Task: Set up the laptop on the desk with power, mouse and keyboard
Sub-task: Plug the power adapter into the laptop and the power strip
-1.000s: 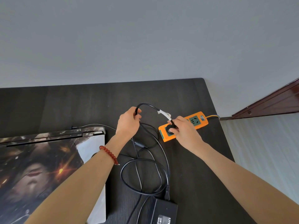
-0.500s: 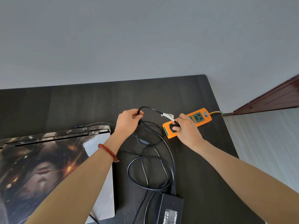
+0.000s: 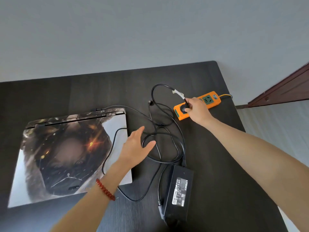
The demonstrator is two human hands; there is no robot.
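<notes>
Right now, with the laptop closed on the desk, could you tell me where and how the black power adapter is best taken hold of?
Grip the power adapter across its two long sides near the middle, coming from above. It is a slim brick lying flat, label up, so only the narrow width suits a grip. Cables leave both short ends, so those are best avoided. The open left hand is nearest.

bare tabletop (image 3: 83, 94) lies open behind the closed laptop (image 3: 70, 156). between laptop and orange power strip (image 3: 197, 104), looped black cables (image 3: 167, 141) and the power brick (image 3: 178, 193) clutter the way.
</notes>
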